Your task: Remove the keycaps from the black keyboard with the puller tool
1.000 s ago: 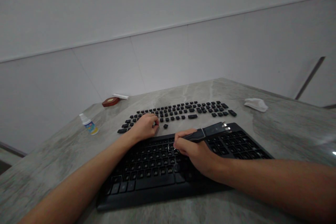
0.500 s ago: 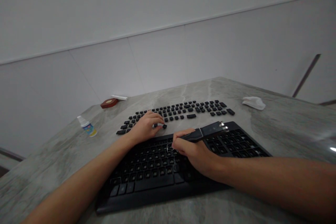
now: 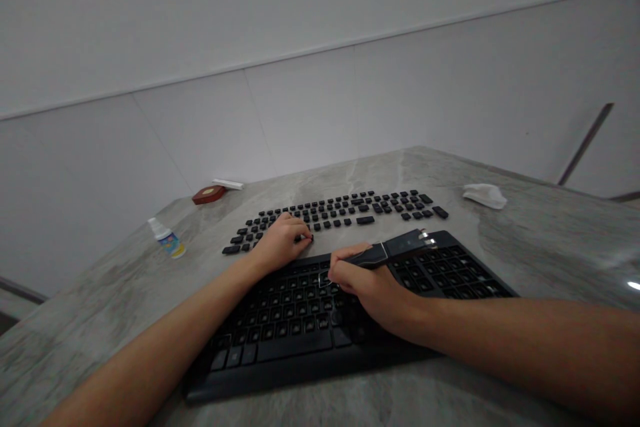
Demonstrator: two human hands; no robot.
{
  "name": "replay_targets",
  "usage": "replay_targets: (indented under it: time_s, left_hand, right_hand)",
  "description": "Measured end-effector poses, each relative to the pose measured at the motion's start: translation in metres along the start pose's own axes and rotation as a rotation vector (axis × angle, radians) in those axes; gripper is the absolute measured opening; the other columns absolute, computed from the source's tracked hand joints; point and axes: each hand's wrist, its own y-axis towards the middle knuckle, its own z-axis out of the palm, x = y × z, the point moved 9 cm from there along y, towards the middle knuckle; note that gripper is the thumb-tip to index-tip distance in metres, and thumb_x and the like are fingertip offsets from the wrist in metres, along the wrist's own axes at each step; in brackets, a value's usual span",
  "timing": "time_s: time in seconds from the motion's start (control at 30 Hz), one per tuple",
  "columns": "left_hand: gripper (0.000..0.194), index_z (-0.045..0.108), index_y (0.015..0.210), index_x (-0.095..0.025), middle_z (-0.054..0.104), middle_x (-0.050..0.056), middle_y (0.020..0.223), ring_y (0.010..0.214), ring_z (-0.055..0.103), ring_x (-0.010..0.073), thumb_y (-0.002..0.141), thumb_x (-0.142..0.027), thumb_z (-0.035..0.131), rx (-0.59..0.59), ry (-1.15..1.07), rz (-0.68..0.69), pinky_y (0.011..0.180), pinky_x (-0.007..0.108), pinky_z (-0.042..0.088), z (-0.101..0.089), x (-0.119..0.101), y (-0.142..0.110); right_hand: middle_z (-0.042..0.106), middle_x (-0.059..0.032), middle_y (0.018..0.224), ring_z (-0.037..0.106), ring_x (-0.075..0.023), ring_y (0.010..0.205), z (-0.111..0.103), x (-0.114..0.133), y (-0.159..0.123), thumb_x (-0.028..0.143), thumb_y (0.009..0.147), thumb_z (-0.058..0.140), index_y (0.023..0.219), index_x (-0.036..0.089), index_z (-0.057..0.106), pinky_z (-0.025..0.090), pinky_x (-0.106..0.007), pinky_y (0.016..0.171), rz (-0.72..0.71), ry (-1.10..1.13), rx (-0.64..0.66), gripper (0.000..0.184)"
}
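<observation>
Marbled tabletop (image 3: 115, 307); bottle label (image 3: 171, 243) unreadable; left hand (image 3: 281, 242) pinching keycap (image 3: 313, 238), right hand (image 3: 373, 290) gripping tool (image 3: 404, 244).

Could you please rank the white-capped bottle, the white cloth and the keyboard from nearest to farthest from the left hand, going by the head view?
1. Keyboard: right beside the left hand, on its near side.
2. White-capped bottle: off to its left.
3. White cloth: far right.

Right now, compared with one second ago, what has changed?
The left hand has shifted rightward; its fingertips are now at the loose keycap, which lay apart from them before. Whether they grip it is unclear. Unchanged: the right hand holds the black tool over the keyboard.
</observation>
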Motion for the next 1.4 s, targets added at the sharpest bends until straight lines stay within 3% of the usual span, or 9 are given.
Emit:
replay_targets:
  time_s: [0.67, 0.77, 0.83, 0.97, 1.03, 1.13, 1.23, 1.4]
  left_hand:
    - [0.009, 0.072, 0.087, -0.018, 0.072, 0.006, 0.090, 0.087, 0.057, 0.0225, 0.085, -0.014, 0.064, -0.069, 0.058, -0.042, 0.086, 0.041, 0.047, -0.006, 0.003, -0.002]
    - [0.017, 0.069, 0.101, -0.017, 0.070, 0.009, 0.099, 0.094, 0.056, 0.0244, 0.090, -0.017, 0.057, -0.172, 0.036, -0.037, 0.089, 0.043, 0.046, -0.024, -0.013, -0.003]
    - [0.018, 0.068, 0.102, -0.017, 0.070, 0.008, 0.098, 0.094, 0.057, 0.0237, 0.092, -0.017, 0.053, -0.222, -0.084, 0.031, 0.089, 0.042, 0.046, -0.038, -0.038, -0.005]
    - [0.017, 0.068, 0.099, -0.019, 0.071, 0.006, 0.094, 0.089, 0.061, 0.0213, 0.091, -0.019, 0.053, -0.050, -0.410, 0.040, 0.087, 0.038, 0.047, -0.036, -0.083, -0.015]
    - [0.014, 0.068, 0.101, -0.021, 0.071, 0.004, 0.095, 0.087, 0.063, 0.0201, 0.090, -0.023, 0.061, -0.020, -0.501, -0.099, 0.079, 0.033, 0.048, -0.028, -0.084, -0.025]
    - [0.005, 0.070, 0.086, -0.021, 0.070, 0.001, 0.083, 0.078, 0.062, 0.0172, 0.088, -0.024, 0.066, -0.013, -0.586, -0.202, 0.071, 0.029, 0.047, -0.016, -0.080, -0.040]
    - [0.010, 0.068, 0.078, -0.021, 0.067, 0.000, 0.076, 0.077, 0.060, 0.0165, 0.088, -0.021, 0.068, -0.053, -0.608, -0.172, 0.070, 0.029, 0.045, -0.016, -0.081, -0.047]
    - [0.010, 0.068, 0.086, -0.020, 0.066, 0.002, 0.077, 0.077, 0.055, 0.0176, 0.092, -0.016, 0.061, -0.061, -0.528, -0.013, 0.072, 0.032, 0.044, -0.026, -0.100, -0.051]
  right_hand:
    - [0.028, 0.0032, 0.049, 0.029, -0.0117, 0.053, -0.001, -0.002, 0.000, 0.026, 0.063, 0.048, 0.046, 0.021, 0.030, 0.025, -0.031, 0.055, -0.018, 0.000, -0.020, 0.025]
    - [0.028, 0.0034, 0.049, 0.029, -0.0113, 0.053, -0.001, -0.002, 0.001, 0.026, 0.063, 0.048, 0.046, 0.021, 0.032, 0.025, -0.031, 0.054, -0.029, 0.022, -0.025, 0.024]
    - [0.030, 0.0034, 0.048, 0.030, -0.0111, 0.052, -0.002, -0.003, 0.003, 0.025, 0.064, 0.047, 0.046, 0.020, 0.033, 0.025, -0.030, 0.053, -0.027, 0.031, -0.011, 0.023]
    - [0.037, 0.0028, 0.046, 0.034, -0.0109, 0.050, -0.002, -0.013, 0.007, 0.020, 0.066, 0.047, 0.045, 0.020, 0.037, 0.025, -0.028, 0.049, 0.062, 0.010, 0.087, 0.023]
    - [0.039, 0.0033, 0.046, 0.035, -0.0107, 0.050, -0.001, -0.014, 0.005, 0.017, 0.068, 0.048, 0.047, 0.019, 0.042, 0.026, -0.027, 0.049, 0.085, -0.017, 0.157, 0.022]
    - [0.050, 0.0033, 0.056, 0.045, -0.0112, 0.057, 0.000, -0.007, -0.004, 0.017, 0.075, 0.055, 0.061, 0.017, 0.057, 0.035, -0.025, 0.055, 0.013, -0.057, 0.262, 0.013]
    - [0.061, 0.0012, 0.074, 0.053, -0.0126, 0.069, -0.002, 0.002, -0.016, 0.022, 0.078, 0.063, 0.082, 0.017, 0.065, 0.042, -0.025, 0.064, -0.085, -0.034, 0.326, 0.007]
    - [0.066, -0.0020, 0.075, 0.057, -0.0138, 0.068, -0.011, 0.006, -0.027, 0.026, 0.085, 0.056, 0.087, 0.016, 0.069, 0.045, -0.026, 0.063, -0.148, -0.175, 0.271, 0.017]
